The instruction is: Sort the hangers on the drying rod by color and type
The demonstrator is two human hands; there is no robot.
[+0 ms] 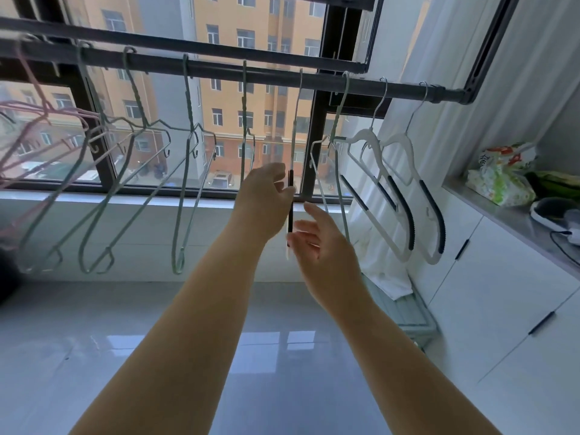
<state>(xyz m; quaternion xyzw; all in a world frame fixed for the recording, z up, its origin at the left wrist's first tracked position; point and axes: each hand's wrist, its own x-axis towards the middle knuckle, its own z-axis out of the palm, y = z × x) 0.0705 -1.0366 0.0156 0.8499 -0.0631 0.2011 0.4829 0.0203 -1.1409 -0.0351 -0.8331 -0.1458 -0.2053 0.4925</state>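
Observation:
A dark drying rod (pixel 266 75) runs across the window. Pink wire hangers (pixel 34 127) hang at its far left, then several green wire hangers (pixel 185 171). Two white plastic hangers with black grips (pixel 405 189) hang at the right end, with one more green wire hanger (pixel 337 158) just left of them. Between these hangs a white hanger with black grips (pixel 291 202), seen edge-on. My left hand (pixel 266 189) pinches its edge with the fingertips. My right hand (pixel 317 243) is just below and to the right, fingers spread and relaxed, holding nothing.
White cabinets (pixel 502 293) with a grey counter stand at the right, carrying bags (pixel 499 174) and a dark shoe (pixel 555 211). A white cloth on a low rack (pixel 405 296) sits below the plastic hangers. The glossy floor lies underneath.

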